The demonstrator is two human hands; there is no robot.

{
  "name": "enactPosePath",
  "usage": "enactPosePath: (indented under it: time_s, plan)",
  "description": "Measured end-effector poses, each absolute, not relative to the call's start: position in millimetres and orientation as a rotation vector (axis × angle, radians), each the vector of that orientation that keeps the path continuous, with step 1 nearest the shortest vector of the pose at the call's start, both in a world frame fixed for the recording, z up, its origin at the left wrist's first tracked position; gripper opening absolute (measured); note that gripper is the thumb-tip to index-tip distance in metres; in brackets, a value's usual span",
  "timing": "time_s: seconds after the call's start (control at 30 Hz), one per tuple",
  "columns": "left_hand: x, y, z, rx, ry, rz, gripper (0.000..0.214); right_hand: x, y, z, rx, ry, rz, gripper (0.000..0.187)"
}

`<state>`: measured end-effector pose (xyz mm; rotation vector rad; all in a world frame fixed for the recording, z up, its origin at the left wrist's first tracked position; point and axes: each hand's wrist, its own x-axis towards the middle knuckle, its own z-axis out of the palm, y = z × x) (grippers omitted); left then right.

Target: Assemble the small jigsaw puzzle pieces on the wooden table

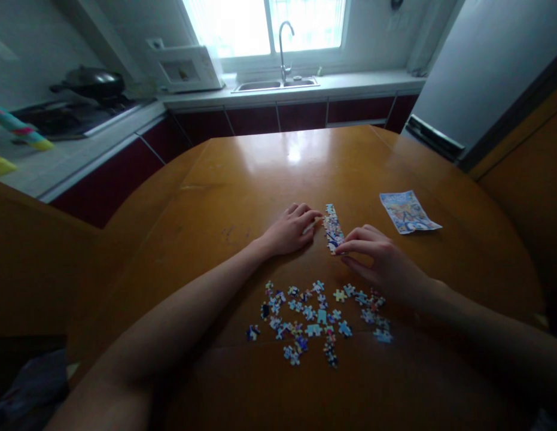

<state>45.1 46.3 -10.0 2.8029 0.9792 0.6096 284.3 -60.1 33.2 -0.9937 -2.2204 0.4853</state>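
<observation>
A narrow strip of joined jigsaw puzzle pieces (333, 230) lies on the wooden table. Just left of it rests my left hand (292, 230), fingers bent and fingertips near the strip's upper left edge. Something pale shows between its thumb and fingers, too small to name. At the strip's lower right end, my right hand (377, 254) pinches with thumb and index finger at a puzzle piece, mostly hidden by the fingertips. Closer to me, many loose puzzle pieces (309, 312) are scattered, mostly blue, white and purple.
A creased printed picture sheet (408, 212) lies on the table (242, 179) to the right. Beyond the table are a counter with a sink (260, 85), a faucet (282, 51) and a white box-like appliance (186, 69). A pan (92, 81) sits on the stove at left.
</observation>
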Motion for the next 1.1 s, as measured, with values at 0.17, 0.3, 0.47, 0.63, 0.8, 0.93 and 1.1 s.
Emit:
enactPosePath:
  time_s: [0.17, 0.3, 0.47, 0.63, 0.8, 0.93, 1.1]
  plan:
    - [45.3, 46.6, -9.8, 2.787, 0.974, 0.613, 0.032, 288.1, -56.7, 32.0, -1.012, -2.202, 0.47, 0.018]
    - [45.2, 46.7, -8.0, 2.767, 0.973, 0.613, 0.032, 290.2, -53.9, 31.5, -1.018, -2.181, 0.472, 0.016]
    - [45.0, 47.2, -6.5, 2.756, 0.962, 0.603, 0.031, 294.3, -56.0, 46.7, -1.002, -2.166, 0.489, 0.016]
    - [44.9, 47.9, -6.4, 2.754, 0.969, 0.593, 0.034, 298.4, -62.9, 74.2, -0.978, -2.142, 0.435, 0.012]
    - [44.7, 48.6, -6.8, 2.755, 0.969, 0.601, 0.033, 300.0, -56.3, 68.2, -0.998, -2.148, 0.449, 0.01]
    - [44.8, 48.2, -6.4, 2.749, 0.967, 0.602, 0.033, 301.1, -46.3, 49.2, -1.035, -2.176, 0.476, 0.008]
    - [45.8, 47.0, -4.6, 2.749, 0.957, 0.599, 0.032, 296.2, -45.9, 38.8, -0.988, -2.275, 0.512, 0.01]
